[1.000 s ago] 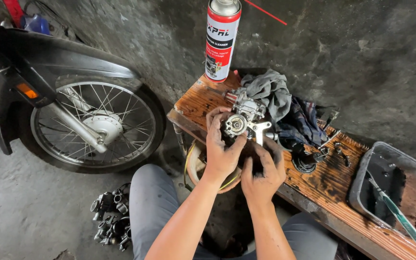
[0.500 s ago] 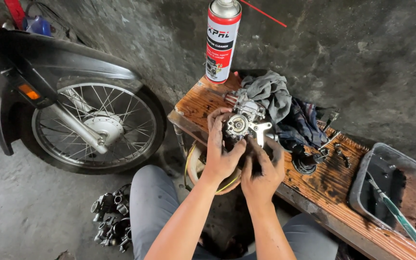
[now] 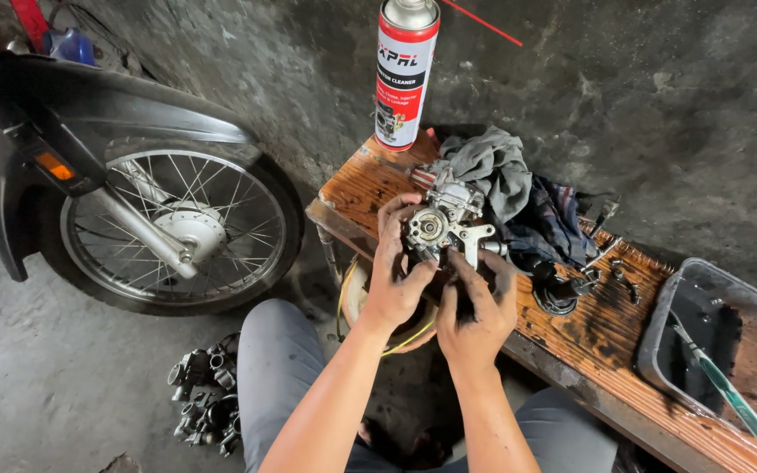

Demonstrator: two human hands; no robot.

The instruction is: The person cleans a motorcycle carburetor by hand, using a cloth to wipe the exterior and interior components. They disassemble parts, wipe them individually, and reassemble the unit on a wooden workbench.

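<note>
Head view: both hands on a carburetor over the wooden bench (image 3: 378, 188).
Left hand (image 3: 393, 278) and right hand (image 3: 475, 308) clamp the carburetor (image 3: 438, 223) between fingers; rag (image 3: 492, 166) just behind, spray can (image 3: 406, 74) beyond.

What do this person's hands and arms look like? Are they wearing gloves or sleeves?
No gloves and no sleeves: both forearms are bare up to the picture's edge. The left hand and right hand are smeared with dark grease, heaviest on the fingers. No watch, ring or wristband shows. Grey trousers cover the knees below.
</note>
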